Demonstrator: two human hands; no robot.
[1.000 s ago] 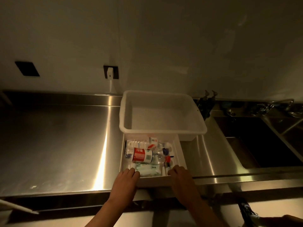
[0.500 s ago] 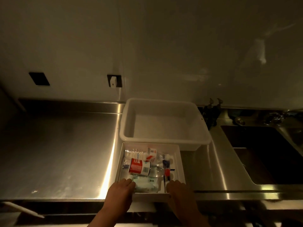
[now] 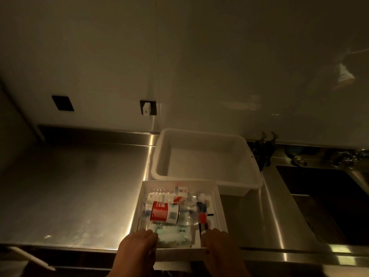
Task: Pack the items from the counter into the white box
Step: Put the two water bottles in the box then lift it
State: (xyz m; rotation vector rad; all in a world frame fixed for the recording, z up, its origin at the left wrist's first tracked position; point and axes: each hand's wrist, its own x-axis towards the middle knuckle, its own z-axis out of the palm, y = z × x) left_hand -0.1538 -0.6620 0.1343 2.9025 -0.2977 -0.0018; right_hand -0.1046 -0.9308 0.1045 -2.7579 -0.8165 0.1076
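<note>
White box (image 3: 216,204), packed with bottles and packets, at counter's (image 3: 69,196) front edge: left hand (image 3: 137,246) and right hand (image 3: 217,246) clasp its near wall, apparently to carry it.

We see the box (image 3: 218,204) at the near edge of the surface (image 3: 69,196), with the tub (image 3: 251,176) just behind it, touching or nearly so. In the box, a bottle (image 3: 165,211) lies on its side across the middle, a packet (image 3: 173,236) before it and a small carton (image 3: 180,193) behind. The sink (image 3: 329,204) lies to the right of both. Our left hand (image 3: 137,248) and right hand (image 3: 217,246) rest on the box's near rim.
</note>
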